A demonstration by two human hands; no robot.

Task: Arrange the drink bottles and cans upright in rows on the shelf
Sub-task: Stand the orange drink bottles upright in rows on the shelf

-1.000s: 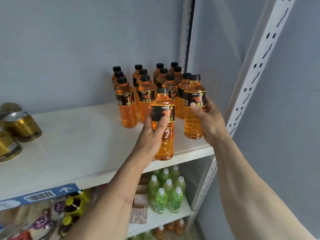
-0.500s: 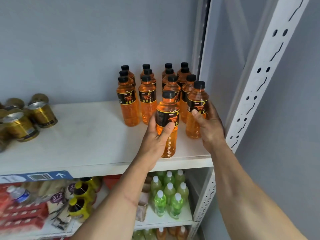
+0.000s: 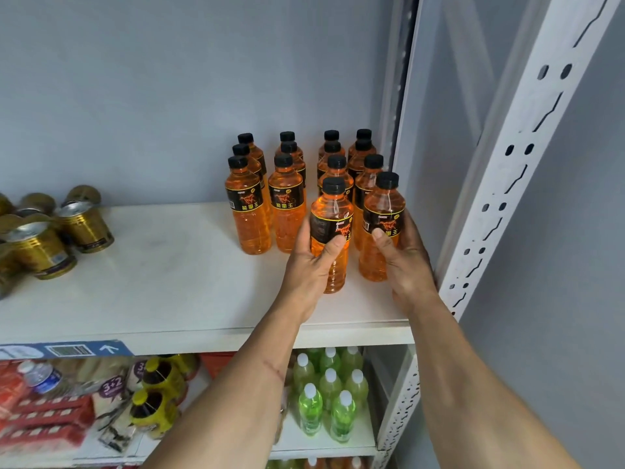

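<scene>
Both our hands are up on the white shelf board [image 3: 162, 282]. Our left hand [image 3: 309, 265] wraps an upright clear plastic bottle of orange drink with a black cap [image 3: 332, 231], standing at the front. Our right hand [image 3: 402, 262] grips its black-capped orange neighbour bottle [image 3: 382, 228], just beside it. Behind them stand rows of matching orange bottles [image 3: 287, 184]. Gold metal cans [image 3: 84, 225] sit tilted at the shelf's left end.

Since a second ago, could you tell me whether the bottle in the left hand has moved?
Yes. The bottle held by the left hand has gone from the shelf front edge back toward the standing rows, beside the right hand's bottle.
</scene>
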